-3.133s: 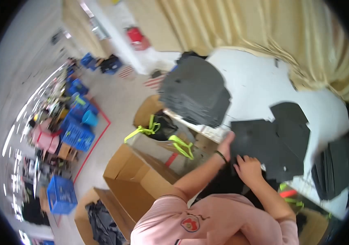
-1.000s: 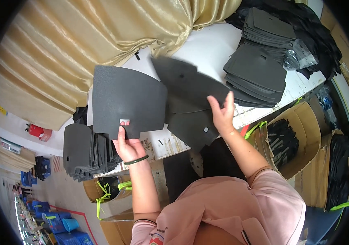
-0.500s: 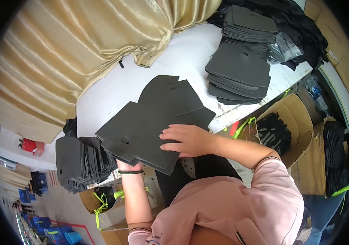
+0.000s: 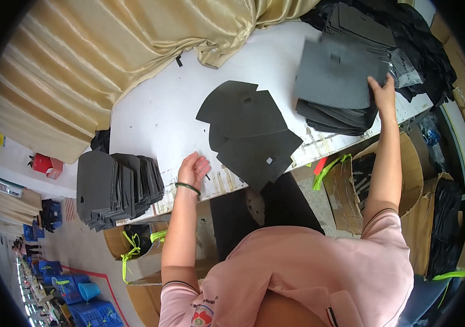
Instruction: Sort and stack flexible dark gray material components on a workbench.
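My right hand (image 4: pixel 383 95) is at the right-hand stack, thumb and fingers at the edge of a dark grey foam-like panel (image 4: pixel 333 73). This top panel has a small slot and is slightly blurred. More panels of the same sort (image 4: pixel 338 120) lie beneath it. Near the table's front edge, my left hand (image 4: pixel 193 170) is empty, its fingers loosely apart. Between my hands lies a dark, notched flat piece (image 4: pixel 254 147), overlapping or joined with another part (image 4: pixel 238 106) farther back; I cannot tell which. Its front corner juts over the table edge.
Dark panels stand in a leaning stack (image 4: pixel 118 188) at the left of the white table (image 4: pixel 156 120). Another stack (image 4: pixel 360 24) and a clear plastic bag (image 4: pixel 404 71) are at the far right. Open cardboard boxes (image 4: pixel 347 201) stand below. A gold curtain (image 4: pixel 150 49) borders the back.
Both hands have let go of the notched dark piece, which now rests on the table. My right hand has reached far right to the stack; my left hand has come out from underneath.
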A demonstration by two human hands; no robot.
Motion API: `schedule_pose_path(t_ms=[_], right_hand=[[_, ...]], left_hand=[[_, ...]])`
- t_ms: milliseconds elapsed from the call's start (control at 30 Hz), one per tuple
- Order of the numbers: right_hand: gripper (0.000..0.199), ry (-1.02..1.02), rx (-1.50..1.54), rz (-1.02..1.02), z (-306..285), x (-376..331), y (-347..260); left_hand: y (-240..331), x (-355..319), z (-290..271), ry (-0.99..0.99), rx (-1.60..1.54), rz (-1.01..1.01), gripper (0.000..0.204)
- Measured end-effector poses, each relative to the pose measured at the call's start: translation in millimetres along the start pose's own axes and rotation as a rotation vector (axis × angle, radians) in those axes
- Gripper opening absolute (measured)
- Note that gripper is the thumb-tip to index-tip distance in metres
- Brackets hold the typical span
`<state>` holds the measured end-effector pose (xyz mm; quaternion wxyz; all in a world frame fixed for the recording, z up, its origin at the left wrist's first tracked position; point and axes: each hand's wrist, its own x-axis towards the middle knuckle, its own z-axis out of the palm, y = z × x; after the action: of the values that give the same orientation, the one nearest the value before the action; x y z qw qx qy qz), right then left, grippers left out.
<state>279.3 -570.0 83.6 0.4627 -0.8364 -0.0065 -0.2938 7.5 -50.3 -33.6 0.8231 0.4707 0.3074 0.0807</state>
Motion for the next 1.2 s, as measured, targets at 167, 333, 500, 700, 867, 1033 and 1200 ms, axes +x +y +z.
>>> schedule_pose_path(t_ms=[167,333,500,700,867,1033,1200], right_hand=[[0.046,0.240,-0.237,-0.505,23,-78,-84],[0.071,-1.012,-0.259,-0.839,63,-233,-132],[0.069,-0.982,-0.431,-0.894,102,-264,-79],[0.060,-0.968,-0.135,-0.937,87,-243,-99],[0.048,-0.789,0.061,-0.935,58,-224,-146],[0.034,-0.454,0.238,-0.998,-2,-160,-192],[0.031,0.063,0.000,-0.902,-51,-101,-187]], left_hand=[[-7,-8,11,0.077,0.132,-0.116,0.032],[-10,4,21,0.034,0.249,-0.105,0.032],[-12,13,29,0.024,0.269,-0.140,0.030],[5,67,26,0.167,0.436,0.111,0.029],[9,110,62,0.144,0.758,0.206,0.036],[7,95,94,-0.442,1.286,1.021,0.075],[-4,100,104,0.185,1.219,0.318,0.075]])
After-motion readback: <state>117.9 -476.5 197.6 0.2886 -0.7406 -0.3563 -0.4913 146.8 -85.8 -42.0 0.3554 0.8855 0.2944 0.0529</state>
